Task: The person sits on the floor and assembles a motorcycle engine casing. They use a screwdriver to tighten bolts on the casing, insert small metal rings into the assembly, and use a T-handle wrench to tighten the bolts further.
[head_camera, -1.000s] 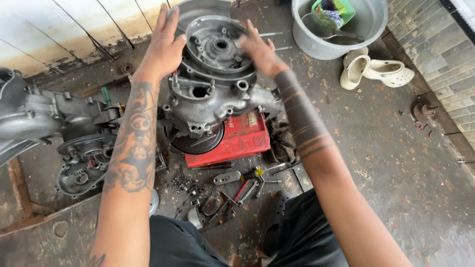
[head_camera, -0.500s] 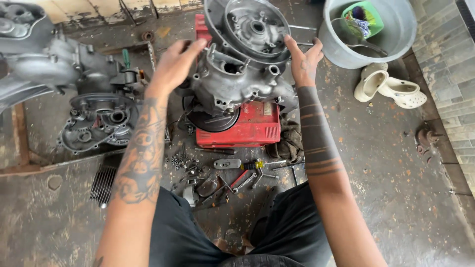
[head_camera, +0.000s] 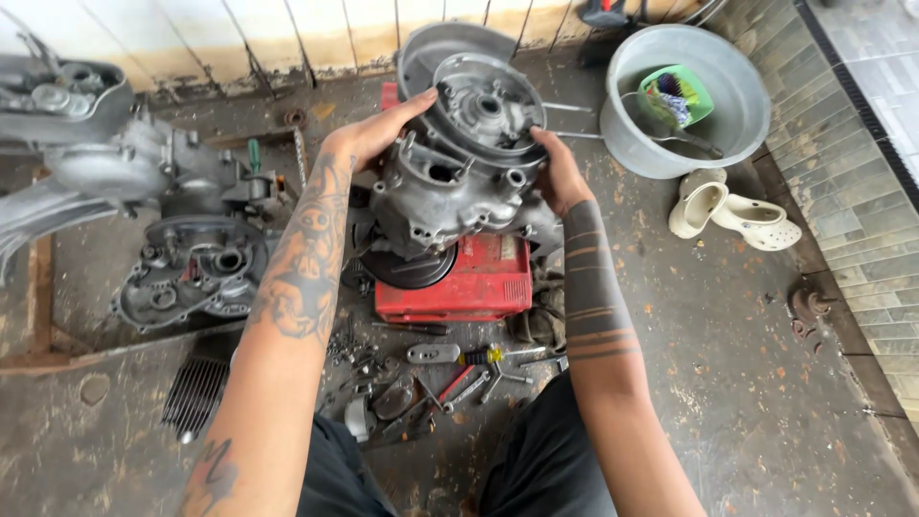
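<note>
- Both hands on it now: the left hand [head_camera: 369,134] wraps the upper left edge of the grey engine casing [head_camera: 459,172], fingers curled over the round rim.
- The right hand [head_camera: 560,172] clamps the casing's right side, palm pressed flat and fingers folded round it.
- The casing sits tilted on the red metal box [head_camera: 469,278], a black disc under its lower left.
- Risk here: it looks heavy and oily, so a hand could slide and the casing tip off the box onto the loose tools [head_camera: 450,369] on the floor.
- Further out: a second casing [head_camera: 191,273] lies left, with a grey basin [head_camera: 684,96] and pale clogs [head_camera: 732,211] to the right.
</note>
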